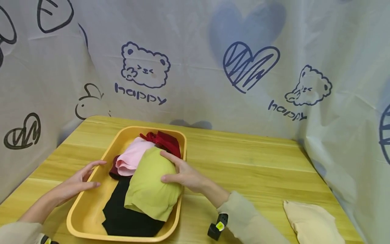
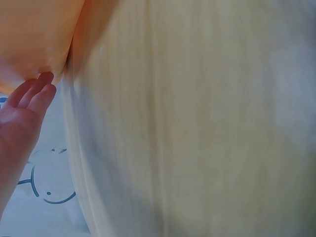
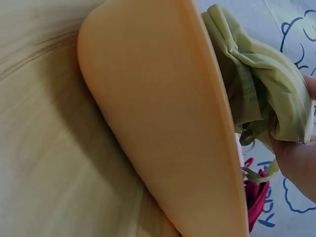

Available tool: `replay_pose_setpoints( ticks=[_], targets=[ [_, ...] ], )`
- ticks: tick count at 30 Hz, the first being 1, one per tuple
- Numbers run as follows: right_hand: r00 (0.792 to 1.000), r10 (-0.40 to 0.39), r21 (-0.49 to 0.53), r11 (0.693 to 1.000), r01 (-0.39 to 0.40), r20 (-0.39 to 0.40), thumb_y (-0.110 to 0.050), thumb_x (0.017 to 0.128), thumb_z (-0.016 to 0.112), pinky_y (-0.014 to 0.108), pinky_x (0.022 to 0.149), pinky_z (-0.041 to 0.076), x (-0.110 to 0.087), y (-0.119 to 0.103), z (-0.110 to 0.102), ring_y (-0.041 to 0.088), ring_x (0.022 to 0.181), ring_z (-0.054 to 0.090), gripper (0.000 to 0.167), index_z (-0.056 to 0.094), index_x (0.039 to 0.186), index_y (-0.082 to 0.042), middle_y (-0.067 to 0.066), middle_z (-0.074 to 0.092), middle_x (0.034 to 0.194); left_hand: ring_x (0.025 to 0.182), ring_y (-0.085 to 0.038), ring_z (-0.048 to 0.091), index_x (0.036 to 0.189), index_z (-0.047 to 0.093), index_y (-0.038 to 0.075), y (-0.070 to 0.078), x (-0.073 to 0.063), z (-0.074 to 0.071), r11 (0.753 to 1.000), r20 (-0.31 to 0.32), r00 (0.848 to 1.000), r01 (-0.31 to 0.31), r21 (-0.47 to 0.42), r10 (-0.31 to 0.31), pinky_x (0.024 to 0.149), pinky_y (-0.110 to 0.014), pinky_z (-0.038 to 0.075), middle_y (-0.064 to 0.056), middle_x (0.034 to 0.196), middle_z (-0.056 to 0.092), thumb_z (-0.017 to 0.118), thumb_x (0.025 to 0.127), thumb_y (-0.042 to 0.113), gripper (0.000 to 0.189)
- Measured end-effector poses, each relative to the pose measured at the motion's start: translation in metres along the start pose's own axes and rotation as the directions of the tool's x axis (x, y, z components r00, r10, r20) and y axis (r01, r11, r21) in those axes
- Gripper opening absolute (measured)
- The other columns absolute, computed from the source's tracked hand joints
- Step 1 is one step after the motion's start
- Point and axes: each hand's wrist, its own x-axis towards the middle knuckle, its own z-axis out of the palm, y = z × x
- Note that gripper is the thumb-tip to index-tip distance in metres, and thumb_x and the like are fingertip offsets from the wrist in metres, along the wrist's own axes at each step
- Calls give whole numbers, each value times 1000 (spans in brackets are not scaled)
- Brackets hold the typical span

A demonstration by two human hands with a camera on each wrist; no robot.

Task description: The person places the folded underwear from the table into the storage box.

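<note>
My right hand point(image 1: 187, 174) grips a folded yellow-green garment point(image 1: 150, 184), thumb and fingers on its right side. In the right wrist view, the garment point(image 3: 266, 84) bulges above the tub's rim, with a thin strap hanging from it. My left hand point(image 1: 74, 183) holds the left rim of an orange-yellow plastic tub point(image 1: 80, 210), thumb over the edge. The left wrist view shows several fingers point(image 2: 42, 98) against its outer wall. Inside the tub lie a black cloth point(image 1: 128, 220), a pink folded cloth point(image 1: 135, 156), a red cloth point(image 1: 167, 142) and a dark red cloth point(image 1: 113, 171).
A cream folded cloth point(image 1: 313, 222) lies on the wooden table point(image 1: 243, 169) at the front right. White sheeting point(image 1: 195, 61) with drawn bears and hearts hangs around the table's back and sides.
</note>
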Motion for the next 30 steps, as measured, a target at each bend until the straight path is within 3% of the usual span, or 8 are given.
replay_pose_setpoints(
  ticks=[11, 13, 17, 21, 27, 30],
  targets=[
    [999, 49, -62, 997, -48, 13, -3, 85, 59, 24, 102, 31, 10, 13, 16, 14, 129, 29, 71, 22, 145, -12, 2, 18, 150, 127, -53, -15, 137, 27, 7, 2, 0, 1, 1000, 5, 1000, 10, -4, -10, 93, -71, -5, 16, 132, 23, 57, 84, 3, 61],
    [998, 59, -84, 995, -57, 28, -4, 86, 60, 22, 101, 30, 12, 14, 19, 12, 128, 30, 70, 23, 145, -13, 2, 19, 149, 127, -54, -15, 137, 27, 7, 2, 0, 1, 1000, 3, 1000, 12, -1, -11, 93, -71, -5, 10, 138, 21, 57, 84, 3, 61],
    [995, 70, -171, 984, -58, 68, -7, 86, 60, 21, 103, 25, 15, 19, 25, 12, 132, 24, 70, 22, 145, -13, 2, 19, 149, 127, -55, -15, 137, 26, 6, 3, -1, 1, 1000, 2, 1000, 18, 7, -18, 92, -72, -4, -18, 146, 9, 57, 84, 3, 61],
    [993, 65, -283, 959, -34, 103, -11, 87, 60, 27, 108, 17, 15, 23, 29, 13, 137, 13, 71, 21, 146, -16, 2, 16, 151, 126, -55, -15, 137, 26, 6, 3, -1, 1, 1000, 5, 1000, 24, 10, -24, 91, -73, -3, -31, 143, 1, 57, 84, 3, 62],
    [987, 49, -457, 889, 28, 156, -22, 88, 60, 43, 110, 11, 18, 24, 31, 19, 139, 4, 69, 21, 145, -23, -1, 14, 151, 126, -56, -16, 137, 26, 5, 4, -1, 0, 1000, 6, 1000, 20, 5, -20, 94, -69, -7, -33, 142, 2, 58, 84, 3, 62],
    [982, 58, -497, 867, 40, 179, -23, 88, 59, 43, 110, 11, 20, 24, 33, 18, 139, 7, 68, 21, 145, -22, -1, 16, 150, 126, -56, -15, 137, 26, 5, 3, -1, 0, 1000, 5, 1000, 21, 10, -21, 94, -68, -8, -33, 142, 3, 58, 84, 4, 62]
  ],
)
